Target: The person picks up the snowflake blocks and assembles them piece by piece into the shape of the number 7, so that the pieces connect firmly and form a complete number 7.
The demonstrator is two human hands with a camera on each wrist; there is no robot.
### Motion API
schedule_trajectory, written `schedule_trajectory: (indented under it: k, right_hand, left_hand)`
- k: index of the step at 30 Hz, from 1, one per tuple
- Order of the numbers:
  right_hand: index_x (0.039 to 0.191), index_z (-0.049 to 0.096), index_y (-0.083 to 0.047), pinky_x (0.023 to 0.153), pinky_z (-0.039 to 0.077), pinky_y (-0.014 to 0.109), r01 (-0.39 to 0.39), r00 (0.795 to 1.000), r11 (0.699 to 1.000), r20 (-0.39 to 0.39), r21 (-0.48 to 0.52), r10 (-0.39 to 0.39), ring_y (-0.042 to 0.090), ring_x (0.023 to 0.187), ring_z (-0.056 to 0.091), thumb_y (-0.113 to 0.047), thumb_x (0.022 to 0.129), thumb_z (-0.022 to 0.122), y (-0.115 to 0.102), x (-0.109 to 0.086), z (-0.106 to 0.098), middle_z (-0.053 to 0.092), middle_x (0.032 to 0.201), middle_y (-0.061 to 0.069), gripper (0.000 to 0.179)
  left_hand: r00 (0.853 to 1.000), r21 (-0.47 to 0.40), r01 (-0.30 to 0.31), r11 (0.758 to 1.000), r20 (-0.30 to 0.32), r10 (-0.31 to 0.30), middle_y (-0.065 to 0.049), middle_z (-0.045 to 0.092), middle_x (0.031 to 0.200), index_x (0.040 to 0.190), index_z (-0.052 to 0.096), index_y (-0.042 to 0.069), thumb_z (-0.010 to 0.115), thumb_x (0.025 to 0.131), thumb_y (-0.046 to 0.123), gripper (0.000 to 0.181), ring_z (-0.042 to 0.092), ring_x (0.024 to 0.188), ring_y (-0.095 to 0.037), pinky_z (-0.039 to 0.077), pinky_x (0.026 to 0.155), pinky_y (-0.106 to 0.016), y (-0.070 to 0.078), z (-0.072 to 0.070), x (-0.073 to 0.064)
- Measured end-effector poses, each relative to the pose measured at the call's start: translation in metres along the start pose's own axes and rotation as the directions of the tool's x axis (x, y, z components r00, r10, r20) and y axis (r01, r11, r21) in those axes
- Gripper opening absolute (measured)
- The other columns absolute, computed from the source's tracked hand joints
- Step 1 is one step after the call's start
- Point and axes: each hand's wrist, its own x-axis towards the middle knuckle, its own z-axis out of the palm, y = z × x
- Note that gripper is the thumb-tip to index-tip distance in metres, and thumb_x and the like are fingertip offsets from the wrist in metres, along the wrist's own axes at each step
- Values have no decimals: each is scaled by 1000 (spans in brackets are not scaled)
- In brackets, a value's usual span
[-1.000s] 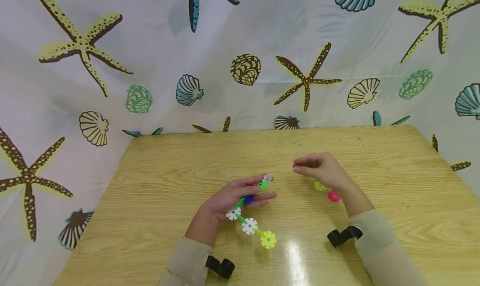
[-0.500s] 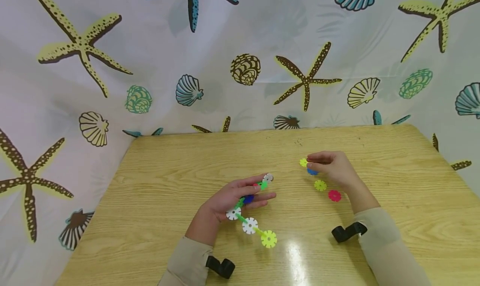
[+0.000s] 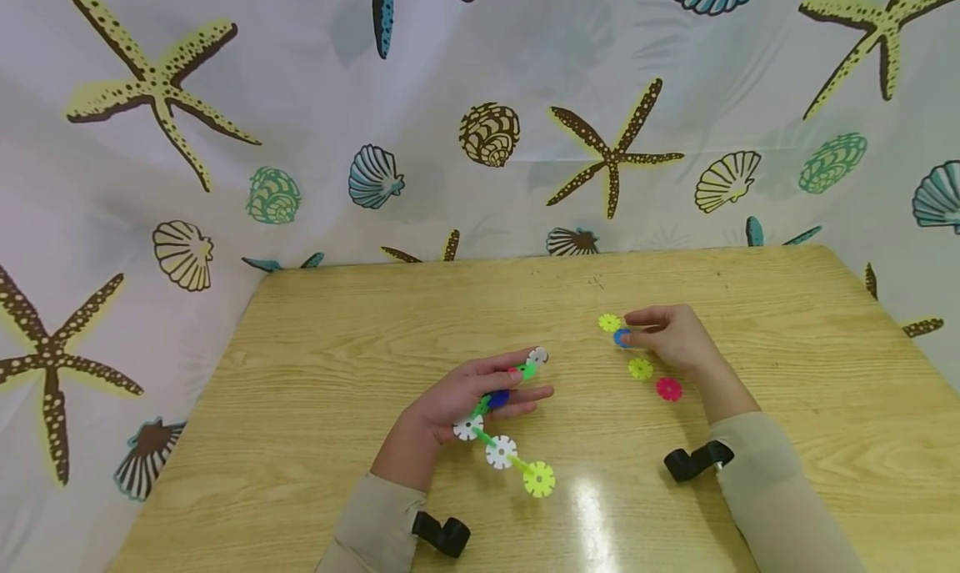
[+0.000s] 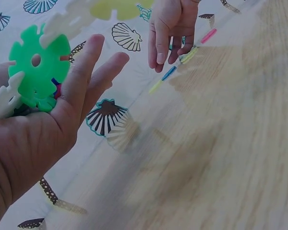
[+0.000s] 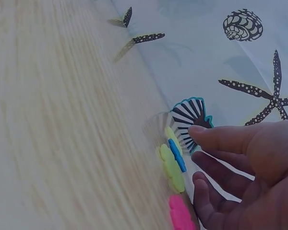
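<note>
A chain of slotted plastic snowflake discs (image 3: 501, 452) in white, green, blue and yellow lies across my left hand (image 3: 480, 394). The left thumb presses on its upper part, and the lower end hangs past the wrist to a yellow disc (image 3: 538, 480). In the left wrist view a green disc (image 4: 26, 60) of the chain stands up by the palm. My right hand (image 3: 667, 339) hovers beside a loose blue disc (image 3: 622, 338), fingertips right at its edge. In the right wrist view its thumb and fingers (image 5: 221, 139) are spread apart with nothing between them.
Loose discs lie in a slanting row on the wooden table (image 3: 337, 348): a far yellow disc (image 3: 609, 323), a nearer yellow disc (image 3: 641, 369) and a pink disc (image 3: 669, 389). A curtain (image 3: 420, 81) printed with shells and starfish hangs behind the table.
My right hand has moved right and slightly away from the far end of the row, uncovering the far yellow disc and the blue disc. My left hand and the chain stay nearly still.
</note>
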Motion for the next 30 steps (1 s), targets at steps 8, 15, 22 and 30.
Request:
schedule_trajectory:
  k: [8, 15, 22, 30]
  right_hand:
    - [127, 66, 1, 74, 52, 17, -77, 996, 997, -41, 15, 78, 29, 109, 56, -7, 87, 76, 4, 6, 9, 60, 130, 22, 42]
    - [127, 66, 1, 75, 56, 19, -81, 995, 997, -51, -9, 80, 29, 107, 61, -6, 88, 76, 3, 3, 9, 62, 128, 23, 41]
    - [123, 68, 2, 79, 57, 23, -65, 997, 996, -44, -67, 62, 28, 106, 65, -12, 90, 75, 3, 2, 4, 66, 126, 23, 36]
    - [117, 71, 2, 74, 54, 20, -24, 998, 995, -65, -96, 18, 21, 93, 66, -14, 91, 74, 3, 1, 3, 71, 113, 20, 30]
  left_hand:
    - [1000, 6, -4, 1000, -7, 4, -10, 23, 165, 155, 37, 14, 45, 107, 14, 49, 52, 137, -27, 50, 105, -31, 2, 0, -1]
    - [1000, -3, -5, 1000, -8, 5, -10, 24, 165, 155, 38, 13, 45, 107, 13, 49, 52, 136, -28, 50, 105, -31, 1, 2, 0]
    - [1000, -9, -11, 1000, 7, 11, -10, 23, 166, 156, 36, 11, 45, 107, 12, 50, 52, 136, -28, 50, 105, -31, 0, 1, 0]
    - [1000, -20, -7, 1000, 7, 7, -11, 26, 165, 155, 36, 11, 46, 106, 12, 50, 54, 134, -26, 51, 103, -29, 1, 1, -1]
